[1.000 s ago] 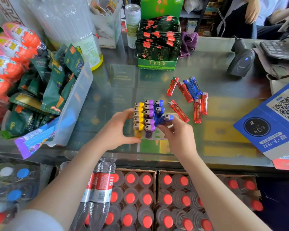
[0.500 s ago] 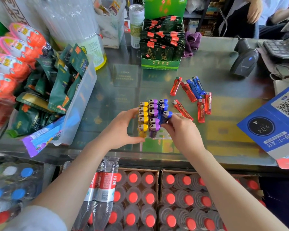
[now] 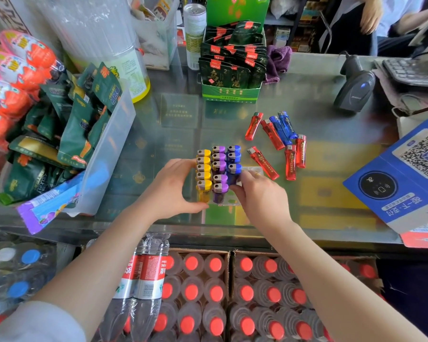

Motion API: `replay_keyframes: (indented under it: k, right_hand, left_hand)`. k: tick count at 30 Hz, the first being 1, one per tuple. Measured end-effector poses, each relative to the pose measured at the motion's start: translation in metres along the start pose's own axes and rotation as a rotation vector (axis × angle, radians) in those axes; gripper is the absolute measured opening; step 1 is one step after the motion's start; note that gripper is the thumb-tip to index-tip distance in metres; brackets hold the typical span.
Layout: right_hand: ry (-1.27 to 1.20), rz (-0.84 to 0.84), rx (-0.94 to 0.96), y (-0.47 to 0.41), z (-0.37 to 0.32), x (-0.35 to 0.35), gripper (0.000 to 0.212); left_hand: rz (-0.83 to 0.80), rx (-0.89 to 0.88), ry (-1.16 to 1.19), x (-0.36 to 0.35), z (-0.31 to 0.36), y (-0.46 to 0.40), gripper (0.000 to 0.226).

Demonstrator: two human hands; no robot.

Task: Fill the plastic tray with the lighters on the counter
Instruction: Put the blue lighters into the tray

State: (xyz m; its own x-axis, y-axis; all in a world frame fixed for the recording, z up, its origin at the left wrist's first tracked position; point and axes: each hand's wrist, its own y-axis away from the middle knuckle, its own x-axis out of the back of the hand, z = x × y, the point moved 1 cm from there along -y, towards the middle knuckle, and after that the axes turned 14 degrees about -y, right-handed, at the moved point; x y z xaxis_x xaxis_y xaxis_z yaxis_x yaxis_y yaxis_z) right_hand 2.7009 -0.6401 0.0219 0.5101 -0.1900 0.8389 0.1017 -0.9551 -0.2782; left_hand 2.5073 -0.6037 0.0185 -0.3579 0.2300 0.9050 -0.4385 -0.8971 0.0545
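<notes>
Under my right hand: blue lighter pinched, half seated in the plastic tray.
I'd push straight down while my left hand, curled around the tray's side, steadies.

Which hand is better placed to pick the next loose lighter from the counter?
The right hand, probably. The loose red lighter lies just beyond its fingers, on its side. The left hand holds the tray at its far side.

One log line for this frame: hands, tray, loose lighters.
left hand: steadies tray | right hand: seating blue lighter | yellow, purple columns full | loose lighters: red, blue on counter
</notes>
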Motion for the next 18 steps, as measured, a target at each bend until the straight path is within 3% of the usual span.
replay_keyframes:
  k: [5, 8, 11, 18]
  right_hand:
    - [-0.211, -0.2, -0.1, -0.012, 0.01, 0.021, 0.016]
    - [-0.384, 0.038, -0.192, -0.021, 0.034, 0.035, 0.017]
    - [-0.401, 0.236, -0.384, -0.041, 0.067, 0.039, 0.02]
    - [-0.208, 0.248, -0.511, -0.09, 0.102, 0.028, 0.029]
  left_hand:
    - [0.007, -0.002, 0.001, 0.001, 0.001, 0.001, 0.072]
    - [0.004, 0.004, 0.004, 0.001, 0.002, -0.001, 0.073]
    - [-0.008, 0.007, 0.005, 0.001, 0.004, -0.007, 0.073]
    - [-0.013, 0.012, 0.012, -0.003, 0.003, -0.019, 0.075]
